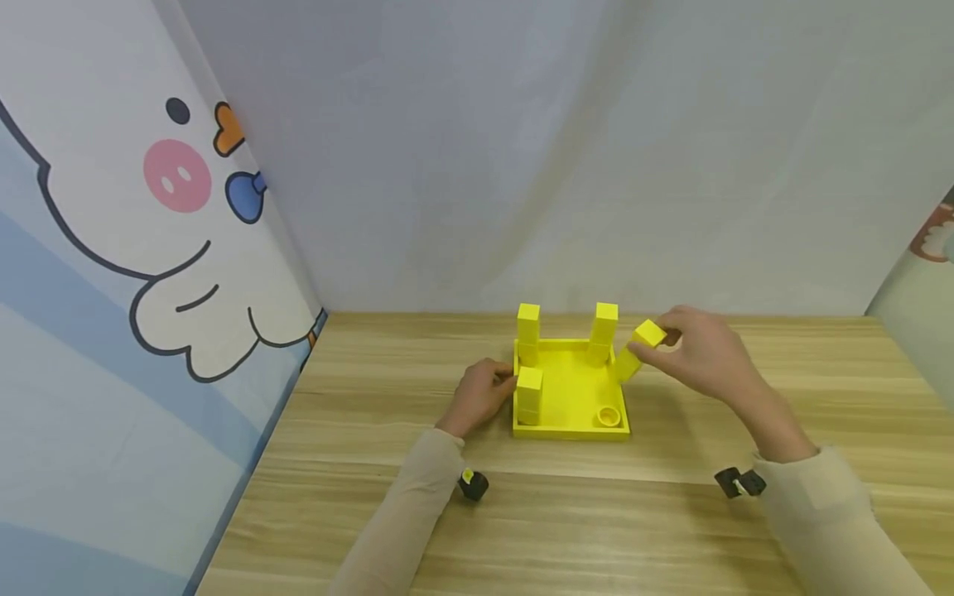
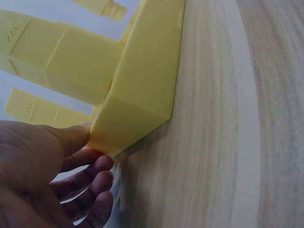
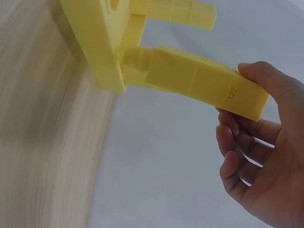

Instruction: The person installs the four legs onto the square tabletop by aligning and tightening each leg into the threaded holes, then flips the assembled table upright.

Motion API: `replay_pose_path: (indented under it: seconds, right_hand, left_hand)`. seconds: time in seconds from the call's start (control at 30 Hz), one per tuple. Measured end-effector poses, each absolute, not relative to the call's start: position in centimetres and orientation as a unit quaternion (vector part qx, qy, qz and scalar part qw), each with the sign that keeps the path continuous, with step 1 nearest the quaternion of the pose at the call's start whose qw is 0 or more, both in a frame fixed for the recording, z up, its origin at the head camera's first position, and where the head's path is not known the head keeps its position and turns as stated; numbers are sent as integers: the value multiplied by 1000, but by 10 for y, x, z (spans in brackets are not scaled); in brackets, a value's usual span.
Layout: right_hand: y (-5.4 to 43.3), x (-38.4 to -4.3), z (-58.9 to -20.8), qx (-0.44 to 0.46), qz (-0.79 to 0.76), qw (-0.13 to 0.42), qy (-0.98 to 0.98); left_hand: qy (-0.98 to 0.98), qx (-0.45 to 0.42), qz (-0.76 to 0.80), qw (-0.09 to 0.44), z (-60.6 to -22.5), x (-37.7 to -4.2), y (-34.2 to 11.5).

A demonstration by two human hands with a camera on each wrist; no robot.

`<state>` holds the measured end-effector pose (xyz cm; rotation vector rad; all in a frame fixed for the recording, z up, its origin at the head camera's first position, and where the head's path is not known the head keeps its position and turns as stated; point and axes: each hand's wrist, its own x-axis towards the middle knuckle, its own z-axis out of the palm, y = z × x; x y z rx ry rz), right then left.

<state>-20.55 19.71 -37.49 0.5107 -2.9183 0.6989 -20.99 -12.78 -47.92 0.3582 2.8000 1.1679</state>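
Note:
A shallow square yellow tray [image 1: 571, 434] lies on the wooden table, with yellow square posts standing at three corners: back left [image 1: 528, 331], back right [image 1: 605, 331] and front left [image 1: 530, 397]. At the front right corner is a bare round socket [image 1: 608, 416]. My right hand [image 1: 704, 352] pinches a fourth post [image 3: 199, 78], marked 127, near its top. Tilted, with its threaded end [image 3: 137, 59] downward, that post overlaps the tray's right side. My left hand [image 1: 480, 396] pinches the tray's left wall [image 2: 109, 126] between thumb and forefinger; its other fingers curl loosely below.
The wooden table [image 1: 581, 530] extends around the tray and ends at a pale hanging cloth [image 1: 596, 165] behind it. To the left hangs a printed cartoon cloth [image 1: 112, 207]. Small black devices [image 1: 473, 484] sit at both wrists.

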Motion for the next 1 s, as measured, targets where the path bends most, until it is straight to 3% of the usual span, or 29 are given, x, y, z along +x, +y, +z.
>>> replay_pose_path:
  seconds: [0.47, 1.0]
  right_hand:
    - [180, -194, -366, 258, 210, 23, -943]
    - [171, -180, -358, 295, 183, -34, -937]
  left_hand:
    - [915, 116, 385, 38, -475, -204, -129]
    - [908, 131, 397, 44, -473, -200, -133]
